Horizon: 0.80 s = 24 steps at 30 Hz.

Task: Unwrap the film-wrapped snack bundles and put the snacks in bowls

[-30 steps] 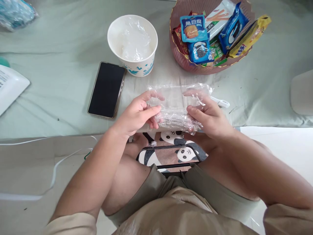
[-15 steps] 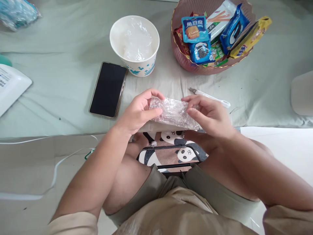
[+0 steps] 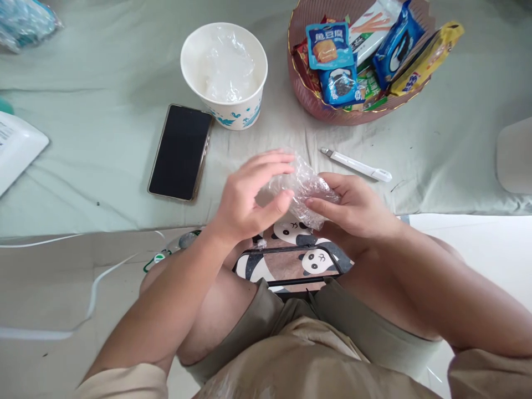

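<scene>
Pale glossy floor tiles show below a creased grey-green cloth. Over its near edge, the person's right hand pinches crumpled clear plastic film; the left hand curves wide at the film's left end. Beyond stand 1 white paper tub and 1 ribbed pink bowl.

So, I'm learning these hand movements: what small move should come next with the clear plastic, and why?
Probably close the left hand onto the clear plastic: the right hand pinches its right-hand side, while the left thumb and fingers are spread apart at the other.
</scene>
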### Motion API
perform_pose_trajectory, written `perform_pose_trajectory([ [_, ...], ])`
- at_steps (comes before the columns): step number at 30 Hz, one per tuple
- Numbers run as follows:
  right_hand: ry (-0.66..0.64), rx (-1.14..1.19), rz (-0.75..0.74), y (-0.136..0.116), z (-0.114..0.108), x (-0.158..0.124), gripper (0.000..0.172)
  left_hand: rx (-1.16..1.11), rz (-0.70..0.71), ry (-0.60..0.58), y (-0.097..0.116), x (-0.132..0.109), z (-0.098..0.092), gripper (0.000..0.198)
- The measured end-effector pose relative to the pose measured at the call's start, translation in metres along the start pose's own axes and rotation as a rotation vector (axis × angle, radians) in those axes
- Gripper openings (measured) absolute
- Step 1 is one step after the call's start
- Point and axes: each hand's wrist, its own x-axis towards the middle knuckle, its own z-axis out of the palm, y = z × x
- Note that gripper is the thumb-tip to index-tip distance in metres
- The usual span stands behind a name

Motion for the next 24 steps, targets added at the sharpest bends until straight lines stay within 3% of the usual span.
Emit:
perform_pose_trajectory([
  [2, -0.003, 0.059, -0.070, 0.000, 0.001, 0.000, 0.014, -0.081, -0.121, -0.170, 0.006, 0.002, 0.005, 0.045],
  [4, -0.008, 0.095, -0.124, 0.002, 0.001, 0.000, 0.016, -0.181, -0.252, -0.251, 0.009, 0.006, 0.010, 0.055],
  [7, 0.031, 0.065, -0.144, 0.007, 0.002, 0.002, 0.022, -0.255, -0.355, -0.163, 0.008, 0.010, 0.014, 0.044],
  [9, 0.171, 0.008, -0.141, 0.012, 0.002, 0.002, 0.032, -0.278, -0.401, -0.114, 0.006, 0.013, 0.013, 0.035],
  [11, 0.305, -0.043, -0.159, 0.016, 0.003, 0.003, 0.046, -0.276, -0.412, -0.129, 0.004, 0.015, 0.010, 0.030],
  [13, 0.310, -0.062, -0.182, 0.017, 0.005, 0.005, 0.055, -0.247, -0.382, -0.151, 0.003, 0.016, 0.007, 0.024],
  [16, 0.273, -0.075, -0.151, 0.014, 0.008, 0.009, 0.037, -0.301, -0.385, -0.115, 0.001, 0.017, 0.006, 0.026],
  [19, 0.348, 0.006, -0.143, 0.009, 0.011, 0.015, 0.018, -0.492, -0.482, -0.018, -0.001, 0.017, 0.005, 0.034],
  [22, 0.425, 0.083, -0.217, 0.003, 0.013, 0.023, 0.020, -0.578, -0.484, 0.072, -0.002, 0.021, -0.001, 0.034],
  [24, 0.503, 0.071, -0.263, -0.004, 0.009, 0.031, 0.022, -0.581, -0.364, 0.162, -0.003, 0.026, -0.012, 0.021],
])
